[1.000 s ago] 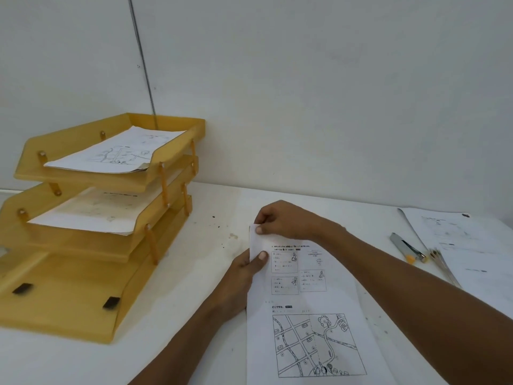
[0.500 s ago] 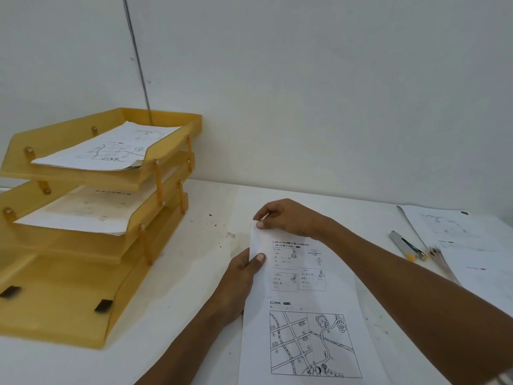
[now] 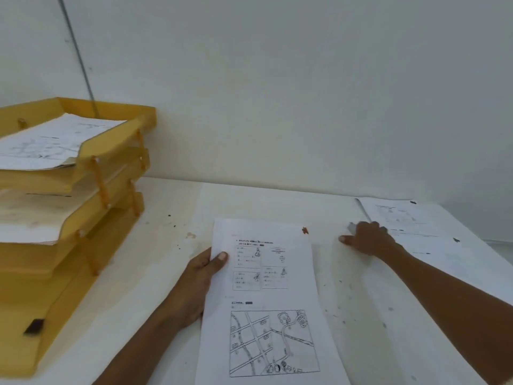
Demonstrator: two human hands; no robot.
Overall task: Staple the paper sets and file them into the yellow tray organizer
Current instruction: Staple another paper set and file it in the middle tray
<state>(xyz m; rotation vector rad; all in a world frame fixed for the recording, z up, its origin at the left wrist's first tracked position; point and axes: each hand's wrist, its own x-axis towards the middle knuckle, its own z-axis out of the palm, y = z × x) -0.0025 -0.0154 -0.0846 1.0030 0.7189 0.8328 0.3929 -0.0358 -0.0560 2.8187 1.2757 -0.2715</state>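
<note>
The R hand (image 3: 369,237) has let go of the top of the paper set (image 3: 266,290) & gone off to the right. It's now by the loose sheets (image 3: 430,226), fingers bent over a small grey thing (image 3: 352,226). It's too blurry to tell if it has hold of it. The L hand (image 3: 200,279) holds the paper set by its left edge, thumb on top. The set lies flat on the table (image 3: 166,245), right of the yellow tray organizer (image 3: 111,137), not touching it. The top 2 trays have sheets in them.
</note>
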